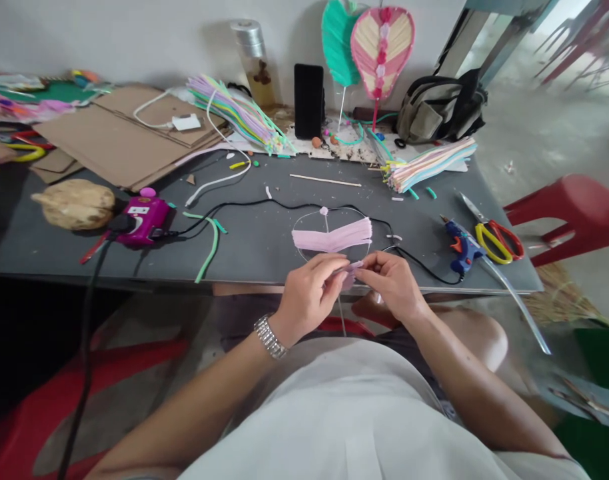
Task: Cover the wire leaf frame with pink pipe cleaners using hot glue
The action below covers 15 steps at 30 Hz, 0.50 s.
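The fringe (332, 237) is plain pale pink, the pinched strip (351, 272) likewise.

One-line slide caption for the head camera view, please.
Left hand and right hand pinch a small pink strip below a pink fringed band on a wire loop.

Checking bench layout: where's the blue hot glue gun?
In the head view, the blue hot glue gun lies near the right edge of the grey worktable, right of the person's right hand, beside the yellow-and-red-handled scissors.
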Motion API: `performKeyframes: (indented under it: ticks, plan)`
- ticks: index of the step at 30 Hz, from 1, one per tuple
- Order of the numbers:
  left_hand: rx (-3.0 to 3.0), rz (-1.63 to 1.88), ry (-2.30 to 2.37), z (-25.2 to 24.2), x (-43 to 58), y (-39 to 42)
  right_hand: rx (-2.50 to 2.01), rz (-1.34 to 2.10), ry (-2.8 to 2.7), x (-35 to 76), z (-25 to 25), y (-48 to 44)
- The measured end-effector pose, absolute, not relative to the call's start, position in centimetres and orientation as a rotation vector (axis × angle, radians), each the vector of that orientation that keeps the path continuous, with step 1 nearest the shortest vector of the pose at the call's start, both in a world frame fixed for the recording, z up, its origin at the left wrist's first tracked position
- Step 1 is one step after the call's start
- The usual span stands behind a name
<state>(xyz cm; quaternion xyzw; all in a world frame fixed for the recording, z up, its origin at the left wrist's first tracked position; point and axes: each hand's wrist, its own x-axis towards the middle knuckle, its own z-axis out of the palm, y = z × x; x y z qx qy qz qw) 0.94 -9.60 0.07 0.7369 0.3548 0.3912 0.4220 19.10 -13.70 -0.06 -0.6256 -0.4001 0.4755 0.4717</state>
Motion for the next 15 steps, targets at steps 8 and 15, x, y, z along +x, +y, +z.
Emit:
performKeyframes:
  ticks: [8, 15]
  plan:
    - [1.741, 0.78, 0.907, -0.8, 0.9, -9.1, -1.473, 1.094, -1.09, 19.0, -0.8, -15.1]
    - [1.669, 0.786, 0.88, -0.7, 0.6, -9.0, -1.464, 0.375, -1.611, 19.0, -1.0, -16.7]
